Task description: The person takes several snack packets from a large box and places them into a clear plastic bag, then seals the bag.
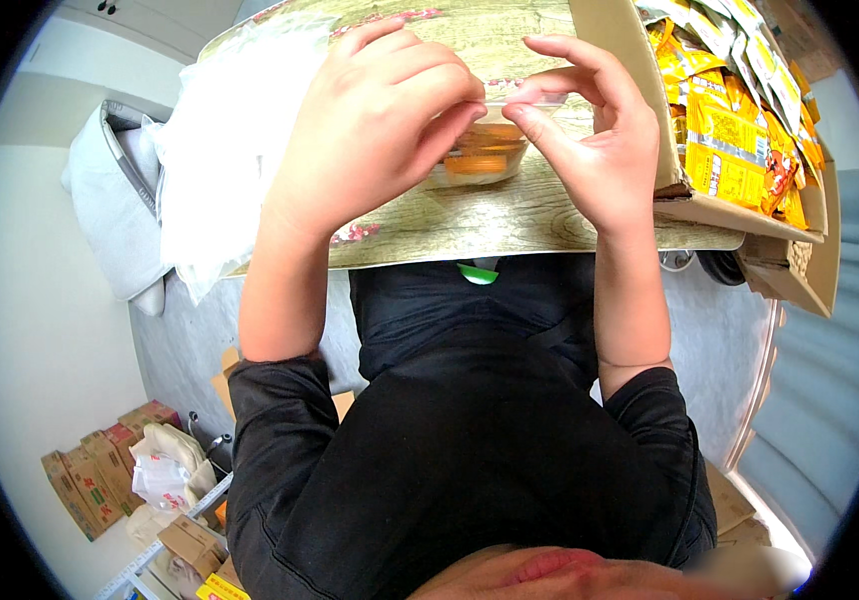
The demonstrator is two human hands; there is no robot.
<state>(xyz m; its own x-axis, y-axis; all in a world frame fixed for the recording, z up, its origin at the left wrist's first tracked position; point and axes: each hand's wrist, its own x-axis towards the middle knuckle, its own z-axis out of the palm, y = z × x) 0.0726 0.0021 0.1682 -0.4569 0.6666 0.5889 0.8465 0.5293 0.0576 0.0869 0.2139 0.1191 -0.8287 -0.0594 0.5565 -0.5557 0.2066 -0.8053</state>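
Observation:
A clear plastic bag [484, 160] with orange packets inside rests on the wood-patterned tabletop [540, 215], right in front of me. My left hand [385, 125] pinches the left end of the bag's top edge between thumb and forefinger, its back covering part of the bag. At the right end of that edge, the thumb and forefinger of my right hand [605, 140] pinch too, with the other fingers raised and curled. Beside my left wrist lies a pile of empty clear plastic bags [235, 140].
An open cardboard box [620, 85] full of yellow and orange sachets [725, 140] stands on the table's right side. A light grey chair [115, 210] is beyond the left edge. Cardboard cartons [95, 475] sit on the floor at lower left. A blue-grey curtain [820, 400] hangs at right.

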